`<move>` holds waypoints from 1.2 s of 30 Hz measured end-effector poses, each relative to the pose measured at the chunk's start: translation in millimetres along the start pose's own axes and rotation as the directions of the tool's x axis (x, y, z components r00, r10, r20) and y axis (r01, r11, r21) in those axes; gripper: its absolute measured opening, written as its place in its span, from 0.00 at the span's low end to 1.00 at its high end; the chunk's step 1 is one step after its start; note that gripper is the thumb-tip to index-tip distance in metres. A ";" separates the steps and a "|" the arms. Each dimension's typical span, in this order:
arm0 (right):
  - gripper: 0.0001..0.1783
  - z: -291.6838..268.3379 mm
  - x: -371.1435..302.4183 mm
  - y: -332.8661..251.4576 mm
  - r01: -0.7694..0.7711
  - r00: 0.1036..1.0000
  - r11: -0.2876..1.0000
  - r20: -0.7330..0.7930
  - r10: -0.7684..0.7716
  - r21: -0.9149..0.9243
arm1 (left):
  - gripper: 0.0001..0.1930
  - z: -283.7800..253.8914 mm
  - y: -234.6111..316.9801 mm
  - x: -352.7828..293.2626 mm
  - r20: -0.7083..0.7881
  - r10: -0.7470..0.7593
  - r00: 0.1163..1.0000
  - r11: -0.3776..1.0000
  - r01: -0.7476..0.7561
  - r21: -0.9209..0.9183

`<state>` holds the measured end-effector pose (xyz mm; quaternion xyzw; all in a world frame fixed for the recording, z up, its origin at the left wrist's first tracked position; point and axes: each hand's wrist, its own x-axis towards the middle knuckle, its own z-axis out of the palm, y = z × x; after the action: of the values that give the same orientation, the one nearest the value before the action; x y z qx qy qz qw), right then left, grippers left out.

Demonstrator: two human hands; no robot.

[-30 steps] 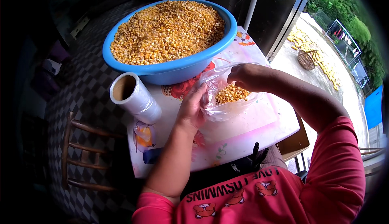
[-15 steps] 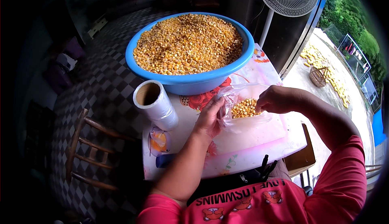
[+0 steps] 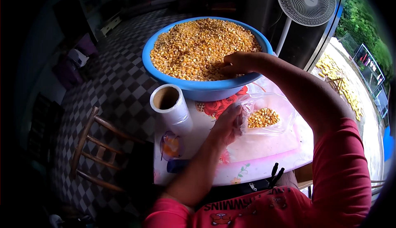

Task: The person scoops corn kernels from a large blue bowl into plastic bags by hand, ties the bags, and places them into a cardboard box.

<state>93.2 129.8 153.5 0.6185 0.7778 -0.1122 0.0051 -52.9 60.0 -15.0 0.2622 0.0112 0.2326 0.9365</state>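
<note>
My left hand (image 3: 227, 122) is closed on the edge of a clear plastic bag (image 3: 287, 120), keeping it spread on the table. A small heap of yellow corn kernels (image 3: 263, 118) lies in the bag. Behind it stands a wide blue basin (image 3: 185, 84), heaped with more corn kernels (image 3: 198, 46). My right hand (image 3: 238, 64) reaches over the basin's near right rim, fingers curled into the corn and their tips hidden among the kernels.
A roll of clear plastic bags (image 3: 172, 108) stands upright left of the bag. The table (image 3: 206, 168) has a flowered cover. A wooden chair (image 3: 97, 158) is at the left, a white fan (image 3: 307, 1) behind right. Outside, corn cobs (image 3: 348, 89) lie on the ground.
My right hand has gone from the bag's opening up and back into the corn in the basin. My left hand still holds the bag. The whole view has shifted slightly.
</note>
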 end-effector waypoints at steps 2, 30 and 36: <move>0.25 4.6 12.5 -21.3 -0.091 0.991 0.994 0.102 0.085 0.060 | 0.13 -2.9 -0.5 -2.1 0.121 -0.001 0.993 0.998 0.009 -0.062; 0.11 31.5 -112.2 -12.5 0.311 0.936 0.905 -0.261 -0.237 0.292 | 0.09 17.5 -6.0 -0.5 -0.186 0.142 0.972 0.989 -0.131 0.068; 0.09 65.7 -125.8 34.6 0.222 0.964 0.975 -0.148 -0.220 -0.004 | 0.13 61.2 1.7 -5.2 -0.283 0.146 0.948 0.989 -0.132 0.068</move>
<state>147.5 4.3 102.1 0.5343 0.8395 -0.0711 -0.0687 -49.5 29.2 38.1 0.2484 0.1339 0.3331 0.8997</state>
